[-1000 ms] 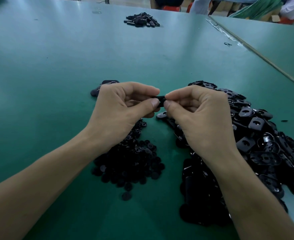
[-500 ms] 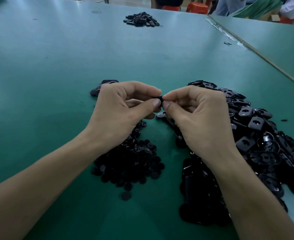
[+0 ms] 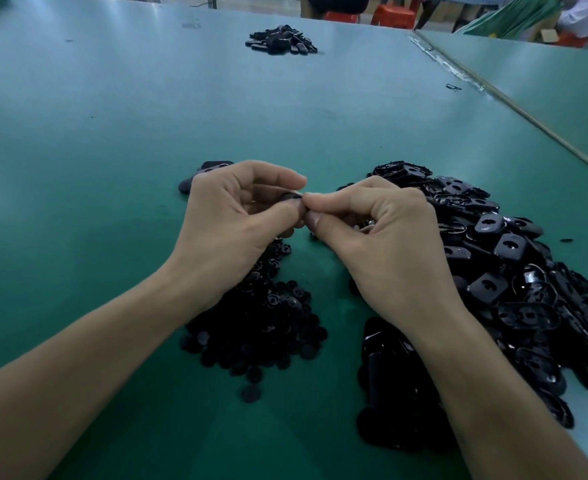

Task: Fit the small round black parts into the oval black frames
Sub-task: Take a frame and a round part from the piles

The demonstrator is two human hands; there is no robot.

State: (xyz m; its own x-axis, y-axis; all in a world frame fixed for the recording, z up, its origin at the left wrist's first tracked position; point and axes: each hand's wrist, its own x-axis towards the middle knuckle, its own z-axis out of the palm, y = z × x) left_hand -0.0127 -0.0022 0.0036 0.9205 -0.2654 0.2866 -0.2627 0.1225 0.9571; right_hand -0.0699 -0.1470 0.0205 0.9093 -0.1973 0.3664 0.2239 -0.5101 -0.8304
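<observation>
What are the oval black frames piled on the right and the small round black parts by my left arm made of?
The oval black frames look like moulded hard plastic, semi-gloss: sharp highlights, crisp cut-outs. The small round black parts look duller, matte; plastic or rubber, too small to tell.

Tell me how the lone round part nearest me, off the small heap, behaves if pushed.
The round part seems to lie flat on the green table, so it would probably slide rather than roll. It looks small and thin, likely light and easily flicked away. Its low edge probably calls for a fingertip pinch.
</observation>
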